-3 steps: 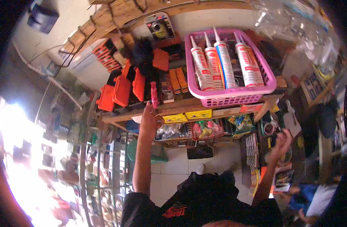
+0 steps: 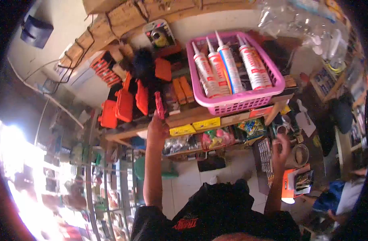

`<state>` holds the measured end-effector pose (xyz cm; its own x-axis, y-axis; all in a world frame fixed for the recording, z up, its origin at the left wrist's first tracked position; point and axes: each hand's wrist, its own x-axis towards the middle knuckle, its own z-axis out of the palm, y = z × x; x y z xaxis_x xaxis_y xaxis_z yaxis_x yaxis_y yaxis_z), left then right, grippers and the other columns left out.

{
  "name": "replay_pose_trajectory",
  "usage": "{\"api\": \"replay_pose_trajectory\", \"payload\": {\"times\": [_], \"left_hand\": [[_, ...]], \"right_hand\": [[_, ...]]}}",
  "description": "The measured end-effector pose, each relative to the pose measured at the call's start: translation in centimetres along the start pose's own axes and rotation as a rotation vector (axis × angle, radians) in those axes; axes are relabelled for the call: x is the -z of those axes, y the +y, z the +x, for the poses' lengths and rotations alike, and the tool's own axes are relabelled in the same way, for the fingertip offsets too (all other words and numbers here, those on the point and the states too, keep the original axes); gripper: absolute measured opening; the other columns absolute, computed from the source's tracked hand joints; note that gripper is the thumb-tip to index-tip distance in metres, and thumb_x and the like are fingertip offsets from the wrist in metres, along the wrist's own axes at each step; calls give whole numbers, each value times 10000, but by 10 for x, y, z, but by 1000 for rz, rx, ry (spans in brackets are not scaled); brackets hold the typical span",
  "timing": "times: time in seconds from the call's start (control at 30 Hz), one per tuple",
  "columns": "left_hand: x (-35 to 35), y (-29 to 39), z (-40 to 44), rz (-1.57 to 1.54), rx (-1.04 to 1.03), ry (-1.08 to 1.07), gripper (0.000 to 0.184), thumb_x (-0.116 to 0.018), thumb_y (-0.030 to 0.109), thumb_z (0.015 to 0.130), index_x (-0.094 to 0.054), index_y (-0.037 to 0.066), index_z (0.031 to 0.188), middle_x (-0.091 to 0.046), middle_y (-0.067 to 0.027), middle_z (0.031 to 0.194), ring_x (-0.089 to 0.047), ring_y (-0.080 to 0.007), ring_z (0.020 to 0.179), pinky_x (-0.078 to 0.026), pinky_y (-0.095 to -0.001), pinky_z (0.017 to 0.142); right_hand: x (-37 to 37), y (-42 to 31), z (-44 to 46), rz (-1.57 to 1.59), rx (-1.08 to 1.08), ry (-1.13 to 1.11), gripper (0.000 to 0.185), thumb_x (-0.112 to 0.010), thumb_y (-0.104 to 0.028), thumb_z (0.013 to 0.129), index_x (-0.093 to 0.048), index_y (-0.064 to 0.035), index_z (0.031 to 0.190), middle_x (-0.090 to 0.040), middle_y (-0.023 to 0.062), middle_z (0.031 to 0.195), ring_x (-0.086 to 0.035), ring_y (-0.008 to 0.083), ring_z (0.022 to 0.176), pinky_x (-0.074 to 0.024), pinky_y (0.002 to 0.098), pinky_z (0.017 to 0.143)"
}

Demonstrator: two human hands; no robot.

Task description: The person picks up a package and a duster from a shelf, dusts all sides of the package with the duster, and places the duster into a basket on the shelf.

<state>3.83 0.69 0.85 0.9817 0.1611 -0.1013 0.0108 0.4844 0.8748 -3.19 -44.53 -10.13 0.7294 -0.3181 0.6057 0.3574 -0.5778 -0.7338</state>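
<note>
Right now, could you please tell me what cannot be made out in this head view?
All in the head view:
Left hand: blur hides whether it grips the pink item.
Pink basket: white tubes hide most of its bottom.
Yellow labels: print too small and blurred to read.
Brown object: cut off by the top edge.

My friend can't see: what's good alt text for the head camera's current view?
A person's left hand is right at a slim pink item by the edge of a cluttered shelf, where orange cases and a pink basket of tubes stand. The right hand is held out, apparently empty.
</note>
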Motion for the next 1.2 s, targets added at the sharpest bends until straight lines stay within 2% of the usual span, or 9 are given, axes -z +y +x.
{"api": "replay_pose_trajectory", "payload": {"times": [0.07, 0.1, 0.23, 0.53, 0.67, 0.83, 1.0, 1.13, 1.2], "left_hand": [[13, -3, -14, 0, 94, -43, 292, -462, 407, 962, -520, 133, 1046, -531, 13, 740, -395, -69, 494, -285, -210, 416], [0, -8, -21, 190, -58, -46, 222, -501, 337, 956, -528, 131, 1035, -524, 19, 732, -377, -67, 486, -273, -212, 416], [-7, -8, -22, -85, 13, -63, 177, -502, 243, 961, -543, 107, 1067, -517, 19, 732, -350, -42, 484, -262, -205, 429], [-36, 1, -54, 72, -176, -90, 257, -497, 267, 970, -545, 73, 1132, -464, 47, 695, -327, -10, 512, -236, -174, 451], [-41, -11, -82, 178, -208, -90, 268, -507, 308, 961, -512, 67, 1077, -468, 33, 708, -404, -45, 587, -316, -194, 505], [-40, -60, -130, 335, -209, -310, 409, -543, 296, 946, -463, -1, 1217, -562, -23, 801, -511, -95, 686, -369, -215, 574], [-42, -133, -175, 451, -57, -448, 369, -535, 91, 940, -383, -25, 1256, -585, -97, 975, -586, -162, 913, -450, -311, 869], [-13, -219, -181, 526, 36, -496, 416, -628, 94, 877, -383, -5, 1199, -595, -121, 979, -614, -223, 838, -499, -335, 768], [-17, -223, -176, 834, -57, -544, 404, -644, 116, 860, -419, -8, 1172, -595, -145, 992, -615, -246, 819, -498, -339, 731]], "right_hand": [[5, -26, -26, 59, -50, -186, 238, -591, -150, 887, -581, -40, 1098, -613, 126, 1059, -588, 233, 940, -476, 348, 812], [9, -32, -21, 39, -37, -218, 230, -591, -153, 888, -585, -35, 1086, -616, 125, 1041, -586, 230, 946, -476, 348, 811], [3, -58, -29, 93, -119, -340, 196, -591, -160, 888, -604, -24, 1029, -622, 120, 978, -586, 230, 937, -467, 351, 816], [-17, -79, -20, 26, -37, -526, 181, -593, -158, 887, -634, -37, 1014, -638, 107, 932, -609, 240, 857, -439, 357, 846], [-26, -99, -18, 124, -41, -608, 149, -590, -70, 873, -622, 4, 998, -647, 114, 931, -622, 209, 880, -465, 316, 798], [-33, -121, -20, 273, -33, -791, 291, -636, -142, 861, -585, -18, 1119, -619, 119, 1074, -591, 241, 1021, -440, 352, 907], [-34, -150, -23, 358, 171, -925, 604, -703, -263, 830, -428, -13, 1306, -526, 163, 1258, -529, 316, 1147, -409, 415, 968], [-51, -130, -62, 616, -76, -870, 769, -739, -252, 806, -291, -3, 1379, -522, 155, 1249, -518, 262, 1145, -386, 386, 997], [-53, -118, -65, 489, -217, -827, 646, -746, -254, 799, -388, -9, 1278, -546, 127, 1173, -549, 230, 1052, -430, 363, 926]]}}
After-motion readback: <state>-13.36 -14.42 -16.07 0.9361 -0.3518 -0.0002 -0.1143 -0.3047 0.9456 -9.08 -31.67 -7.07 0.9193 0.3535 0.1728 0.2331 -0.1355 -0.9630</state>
